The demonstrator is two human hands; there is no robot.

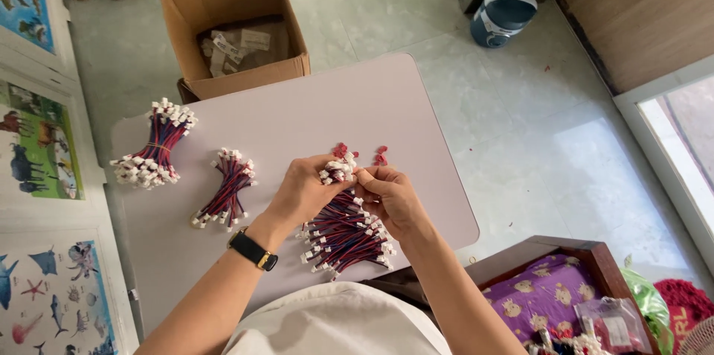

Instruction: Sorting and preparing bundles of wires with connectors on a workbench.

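Note:
My left hand (pixel 301 191) and my right hand (pixel 392 197) meet over a small white table (pixel 297 117), both pinching the white connector ends of a bunch of red and blue wire leads (pixel 338 170). The rest of that loose pile of leads (pixel 344 234) spreads below my hands near the table's front edge. A black watch sits on my left wrist. Two tied bundles of the same leads lie to the left: a big one (pixel 154 144) and a smaller one (pixel 225 190). A few small red pieces (pixel 381 155) lie just beyond my fingers.
An open cardboard box (pixel 234 31) with packets stands on the tiled floor behind the table. A blue and white container (pixel 503 14) sits at the back right. Animal posters (pixel 33 139) line the left. A wooden tray with purple cloth (pixel 550 292) is at the lower right.

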